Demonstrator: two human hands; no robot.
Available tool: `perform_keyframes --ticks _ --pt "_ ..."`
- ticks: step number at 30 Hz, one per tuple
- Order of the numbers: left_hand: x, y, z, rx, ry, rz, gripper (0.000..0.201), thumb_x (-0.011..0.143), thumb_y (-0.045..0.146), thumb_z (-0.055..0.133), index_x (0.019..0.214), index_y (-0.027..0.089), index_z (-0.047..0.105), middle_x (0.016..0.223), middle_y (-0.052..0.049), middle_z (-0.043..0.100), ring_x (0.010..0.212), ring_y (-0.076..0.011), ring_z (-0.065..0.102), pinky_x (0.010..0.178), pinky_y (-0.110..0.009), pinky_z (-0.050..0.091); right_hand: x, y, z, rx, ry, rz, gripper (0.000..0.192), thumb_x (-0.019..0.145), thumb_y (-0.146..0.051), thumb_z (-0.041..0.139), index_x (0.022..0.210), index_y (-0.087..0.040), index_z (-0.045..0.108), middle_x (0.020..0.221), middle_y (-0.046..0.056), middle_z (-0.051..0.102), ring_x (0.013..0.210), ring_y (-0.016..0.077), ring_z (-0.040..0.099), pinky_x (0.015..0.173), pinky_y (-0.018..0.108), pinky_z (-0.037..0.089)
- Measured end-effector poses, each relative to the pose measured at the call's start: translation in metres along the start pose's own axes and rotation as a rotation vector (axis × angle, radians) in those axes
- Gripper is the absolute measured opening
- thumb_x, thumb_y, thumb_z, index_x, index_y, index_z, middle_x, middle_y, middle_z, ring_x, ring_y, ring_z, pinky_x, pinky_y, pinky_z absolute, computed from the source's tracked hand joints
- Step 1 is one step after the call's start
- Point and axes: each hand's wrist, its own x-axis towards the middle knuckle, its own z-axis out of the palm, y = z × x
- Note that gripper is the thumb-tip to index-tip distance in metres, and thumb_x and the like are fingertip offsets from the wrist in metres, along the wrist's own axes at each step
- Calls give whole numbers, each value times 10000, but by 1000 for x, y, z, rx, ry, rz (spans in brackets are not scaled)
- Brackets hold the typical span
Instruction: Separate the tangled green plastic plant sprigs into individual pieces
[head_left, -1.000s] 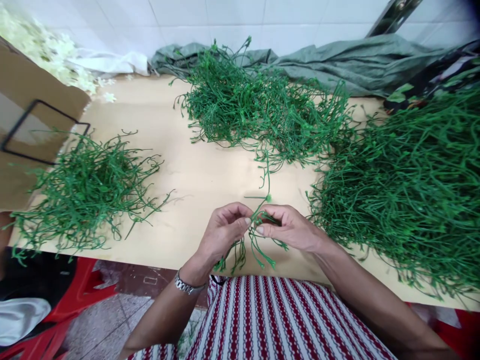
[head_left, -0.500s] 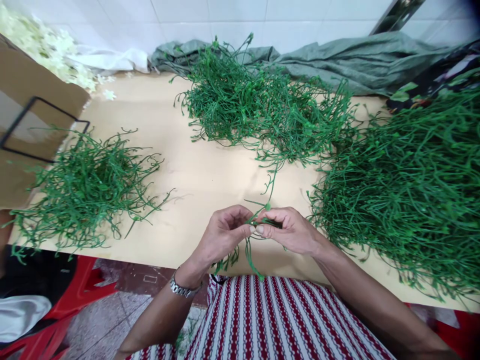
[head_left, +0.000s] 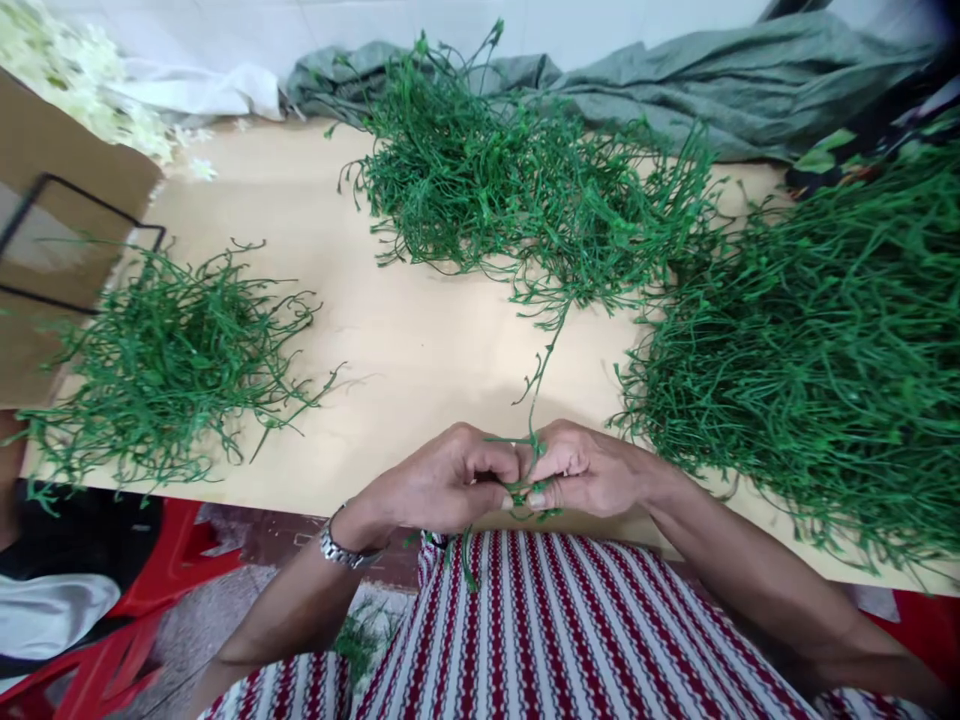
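Note:
My left hand (head_left: 466, 478) and my right hand (head_left: 586, 468) meet just above the table's front edge, thumbs and fingers pinched together. Between them they grip thin green plastic stems (head_left: 519, 492), the kind used for artificial flowers. One stem (head_left: 537, 385) reaches from my right fingers up toward the far pile. Some green ends hang below my left hand, in front of the striped garment. My fingers cover the exact spot where the stems meet, so how they are joined cannot be seen.
Loose green stems lie in a left pile (head_left: 180, 370), a far pile (head_left: 517, 190) and a large right pile (head_left: 817, 370). A cardboard box (head_left: 67, 220) stands at the left, with white flowers (head_left: 75, 80) behind it. Dark green cloth (head_left: 675, 90) lines the wall. Red stools (head_left: 180, 560) stand below.
Both hands have come closer to my body, still pinching the stems. My fingers are now closed more tightly together. The view has shifted slightly.

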Motion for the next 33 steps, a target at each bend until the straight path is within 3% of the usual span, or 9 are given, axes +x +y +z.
perform_keyframes --ticks 6,11,13,18,21,24,28,31,33 --pt "2 7 -3 -32 -109 58 159 726 37 441 606 141 441 589 36 396 545 -77 342 540 -227 292 2 -1 0 142 -62 -74 252 828 -184 491 595 -105 547 514 -38 420 470 50 359 485 181 310" --pt "-4 9 -5 -177 -152 -61 179 723 66 471 559 138 452 559 35 382 506 -71 330 486 -225 275 -5 -3 -5 237 -89 -102 256 833 -263 519 635 -113 581 532 -16 479 494 64 436 495 181 346" --pt "-5 5 -7 -223 -48 -117 160 725 105 497 567 132 490 537 34 386 480 -70 330 456 -225 257 -9 -5 -9 200 -16 -63 293 851 -327 495 649 -128 567 567 -8 489 523 74 453 513 194 353" --pt "1 -10 -8 -314 448 -100 68 704 171 593 680 109 581 564 21 467 499 -65 368 460 -210 275 -8 -5 -9 -26 323 150 291 890 -378 406 756 -150 528 707 16 504 623 96 447 561 216 349" --pt "8 -15 -4 -371 614 -60 61 669 146 633 696 113 589 577 25 482 526 -66 394 484 -203 299 -1 1 -1 38 484 284 270 901 -371 379 788 -161 507 620 -32 408 538 76 358 497 200 290" --pt "14 -19 2 -425 745 9 96 642 140 669 624 125 576 569 37 448 530 -65 390 493 -199 314 8 6 8 148 542 318 247 873 -391 426 825 -163 510 605 -52 334 524 71 294 472 196 245" --pt "21 -24 10 -435 858 134 91 618 127 700 582 133 617 626 14 488 622 -89 460 585 -215 386 18 10 18 299 631 290 222 770 -370 572 756 -164 489 648 -48 361 572 74 324 504 196 278" --pt "23 -29 13 -611 813 133 54 624 143 704 612 147 652 637 16 501 567 -75 477 521 -206 390 22 9 23 368 754 294 226 697 -328 643 719 -167 487 638 -50 396 578 77 373 537 205 319" --pt "22 -31 15 -746 750 85 34 642 169 695 645 151 667 654 18 505 480 -55 462 430 -196 349 22 9 24 438 768 287 231 687 -336 647 716 -167 492 633 -43 442 582 89 431 575 230 362"
